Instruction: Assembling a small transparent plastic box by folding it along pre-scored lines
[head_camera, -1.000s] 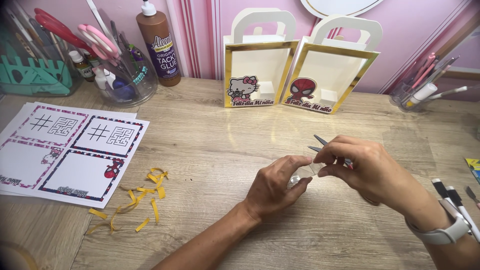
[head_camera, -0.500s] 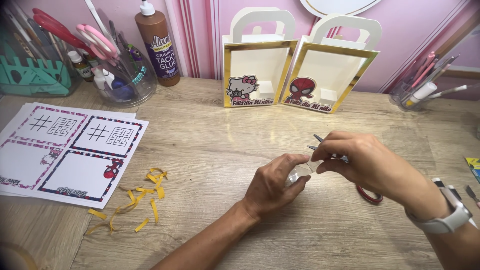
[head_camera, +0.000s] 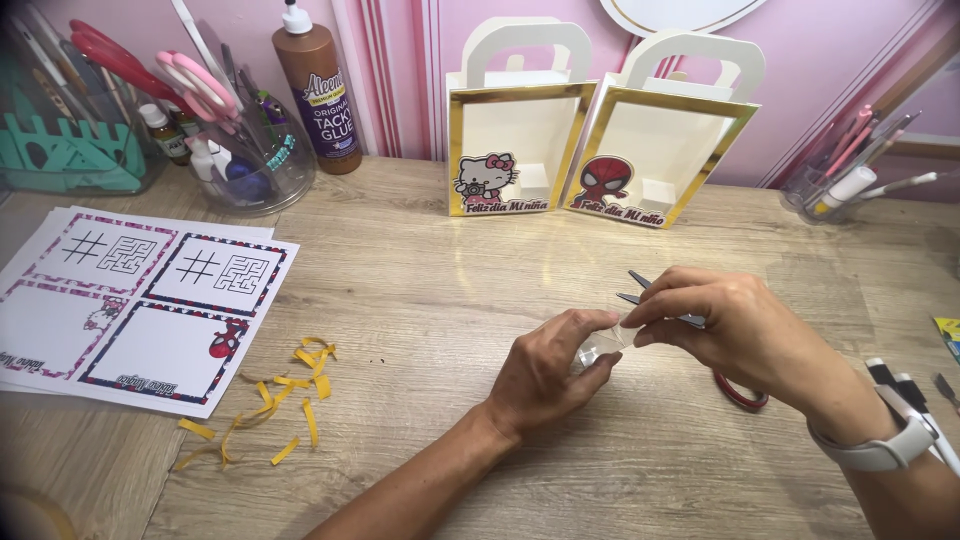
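Both hands pinch a small clear plastic piece (head_camera: 600, 350), nearly see-through.

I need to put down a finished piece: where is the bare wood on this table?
Free: the wood between the two gift boxes and the hands, left hand, right hand; also between the printed sheets and the glue bottle. Crowded: gold paper scraps, jar of scissors.

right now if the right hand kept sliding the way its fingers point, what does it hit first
The right hand points leftward, so it would first meet the small clear piece pinched with the left hand, then that hand's fingertips. Depth is hard to judge.
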